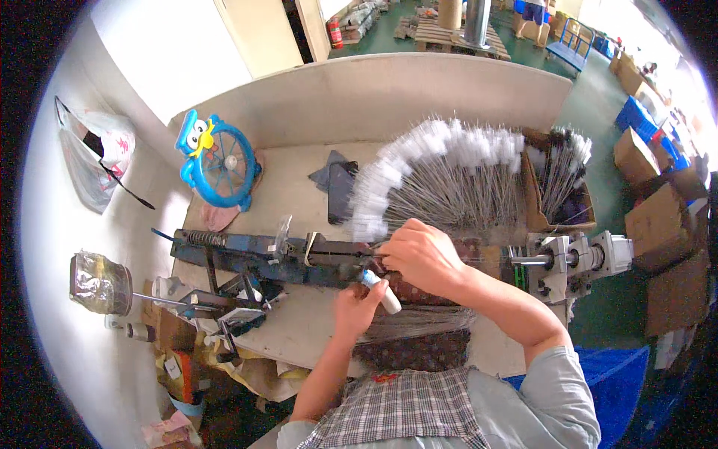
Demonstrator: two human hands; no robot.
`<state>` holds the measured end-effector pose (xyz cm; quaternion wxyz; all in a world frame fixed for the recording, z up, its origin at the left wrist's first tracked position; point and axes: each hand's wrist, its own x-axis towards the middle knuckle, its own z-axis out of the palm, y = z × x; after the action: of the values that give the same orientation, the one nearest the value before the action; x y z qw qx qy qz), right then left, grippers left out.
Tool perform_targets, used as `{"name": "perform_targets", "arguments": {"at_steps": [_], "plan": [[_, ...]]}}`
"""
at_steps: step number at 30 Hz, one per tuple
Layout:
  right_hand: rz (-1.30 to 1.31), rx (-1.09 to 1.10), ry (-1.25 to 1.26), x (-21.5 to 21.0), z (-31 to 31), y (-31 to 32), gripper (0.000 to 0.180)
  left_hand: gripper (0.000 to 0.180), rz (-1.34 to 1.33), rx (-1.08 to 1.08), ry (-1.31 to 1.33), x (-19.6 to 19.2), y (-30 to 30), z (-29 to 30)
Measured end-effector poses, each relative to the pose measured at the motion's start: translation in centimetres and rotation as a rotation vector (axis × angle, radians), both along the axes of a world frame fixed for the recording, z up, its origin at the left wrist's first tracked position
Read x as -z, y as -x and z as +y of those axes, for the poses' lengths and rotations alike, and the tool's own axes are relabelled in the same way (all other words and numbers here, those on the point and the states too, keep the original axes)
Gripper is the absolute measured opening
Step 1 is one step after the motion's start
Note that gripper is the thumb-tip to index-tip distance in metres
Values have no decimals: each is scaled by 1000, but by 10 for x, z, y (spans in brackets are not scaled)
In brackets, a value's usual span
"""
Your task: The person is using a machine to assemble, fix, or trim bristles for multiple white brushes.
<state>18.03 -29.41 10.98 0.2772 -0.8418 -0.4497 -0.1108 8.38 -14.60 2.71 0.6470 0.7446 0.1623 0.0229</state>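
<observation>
My left hand [357,305] is closed, with a small white tube with a blue end [383,290] between thumb and fingers. My right hand [420,258] is bent over the right end of a long dark metal bar fixture [336,253], its fingertips pinched together. Thin wire runs from near those fingers toward a shaft [532,260] on the right, but what they grip is too small to make out. Beyond the right hand lies a large fanned pile of wire-handled brushes [456,179] with white bristle heads. A bundle of bare metal wires [419,323] rests nearer me.
A blue duck-shaped fan [245,200] and a dark phone [342,196] stand toward the back left. At right, a cardboard box [532,196] holds more brushes beside a motor unit [609,254]. A lever mechanism [232,310] juts out at the left; a low partition [314,105] closes the back.
</observation>
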Motion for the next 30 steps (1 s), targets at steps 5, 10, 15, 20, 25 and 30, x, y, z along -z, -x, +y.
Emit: {"name": "perform_targets", "arguments": {"at_steps": [5,10,15,20,25,30], "plan": [[74,-15,-117,7,-43,30,16,19,-21,-136,640,-3,2,-28],[252,11,-77,73,-19,21,13,19,-41,17,-36,7,2,-16],[236,50,108,75,-14,21,17,33,155,38,-222,-5,6,3],[163,-44,95,70,-30,20,11,30,34,-553,441,28,53,82],[212,-84,90,56,-29,20,18,19,41,-738,845,26,79,137],[226,-93,196,68,-36,19,16,16,-10,-750,789,35,78,148]]}}
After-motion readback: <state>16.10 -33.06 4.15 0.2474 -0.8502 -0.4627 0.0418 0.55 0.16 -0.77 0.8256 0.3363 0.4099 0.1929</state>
